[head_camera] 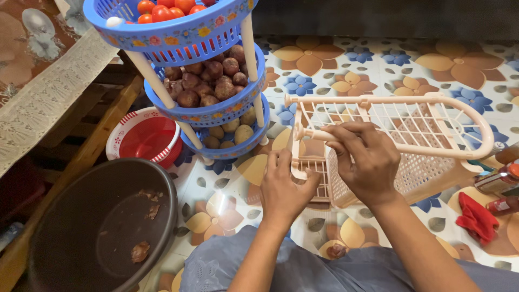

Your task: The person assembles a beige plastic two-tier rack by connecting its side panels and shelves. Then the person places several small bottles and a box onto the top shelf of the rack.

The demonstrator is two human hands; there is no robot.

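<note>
A beige plastic rack (411, 127) lies on its side on the flowered floor in front of me. My right hand (363, 162) grips one of its round poles near the left end. My left hand (284, 186) rests against the rack's lower left corner, fingers on the frame. To the left stands a blue three-tier basket stand (178, 40); tomatoes (167, 8) fill the top tier, dark round onions (208, 81) the middle, potatoes (232, 132) the bottom.
A large dark tub (102, 227) with a few scraps sits at lower left. A red and white bowl (143, 140) stands beside it. A red cloth (476, 219) and bottles (500, 181) lie at the right. A wooden table edge runs along the left.
</note>
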